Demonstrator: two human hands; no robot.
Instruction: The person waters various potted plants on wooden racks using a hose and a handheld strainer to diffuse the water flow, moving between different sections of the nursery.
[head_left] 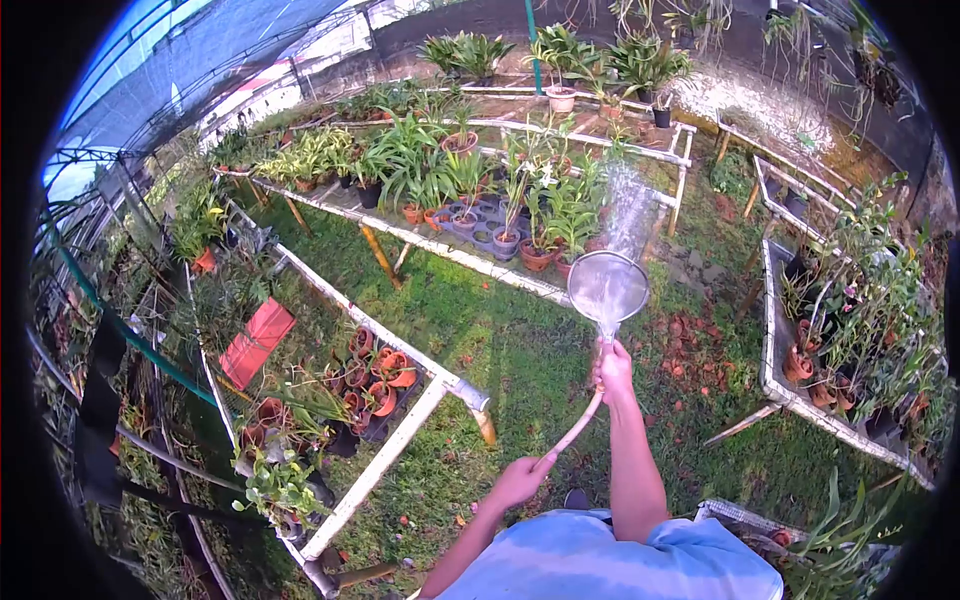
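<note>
My right hand [614,371] is wrapped round the neck of a round spray head [608,286], held up in front of me. Water [626,205] sprays from it toward the potted plants [540,210] on the long bench. A pale hose [576,428] curves down from the spray head to my left hand [520,481], whose fingers are closed round it. My left hand is lower and nearer my body than the right.
A white-framed bench [355,490] stands at the left, with stacked terracotta pots [385,383] beside it. A red block [257,343] lies farther left. Another plant bench [850,432] is at the right. Grass and reddish rubble cover the ground between.
</note>
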